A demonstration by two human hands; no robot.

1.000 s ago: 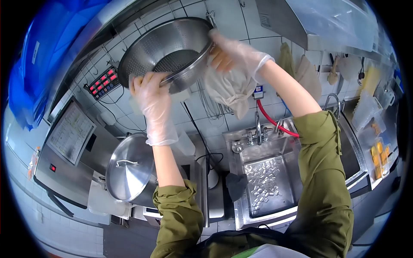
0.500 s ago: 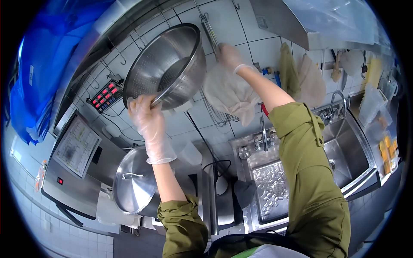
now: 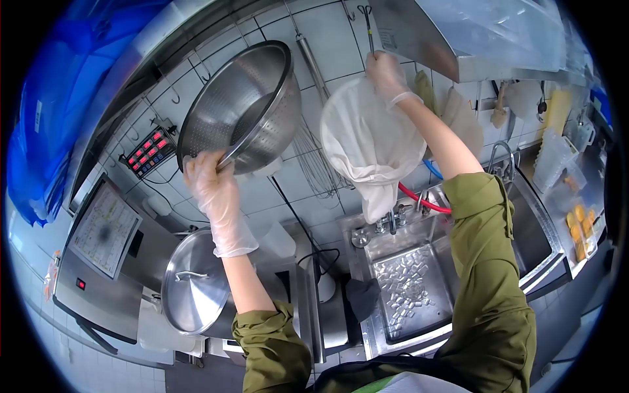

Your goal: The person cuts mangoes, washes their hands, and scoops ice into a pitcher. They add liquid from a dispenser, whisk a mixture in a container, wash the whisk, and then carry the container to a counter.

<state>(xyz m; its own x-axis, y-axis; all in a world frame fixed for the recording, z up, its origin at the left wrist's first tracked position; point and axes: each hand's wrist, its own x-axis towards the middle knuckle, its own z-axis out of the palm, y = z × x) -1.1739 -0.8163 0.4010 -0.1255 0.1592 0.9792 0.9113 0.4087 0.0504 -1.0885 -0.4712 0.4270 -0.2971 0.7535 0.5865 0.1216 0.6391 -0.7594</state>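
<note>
A steel colander [image 3: 242,105] is held up at the left by my left hand [image 3: 213,183], whose gloved fingers wrap its lower rim; it is tilted with the opening facing left and toward me. My right hand [image 3: 386,73], gloved too, grips the handle of a white cloth strainer bag [image 3: 377,141]. The bag hangs off the wall, its pointed end above the sink tap. Between the colander and the bag a whisk [image 3: 318,154] hangs from a hook, partly behind the bag.
Below the bag, a steel sink [image 3: 445,308] holds many small clear pieces. A lidded pot [image 3: 194,281] stands at the lower left, near a panel with a paper chart [image 3: 105,226]. A red-lit timer [image 3: 149,152] and a red hose [image 3: 422,198] are on the wall side.
The strainer bag has moved right, away from the whisk, with my right hand at its handle. The colander sits slightly further left in view, still in my left hand.
</note>
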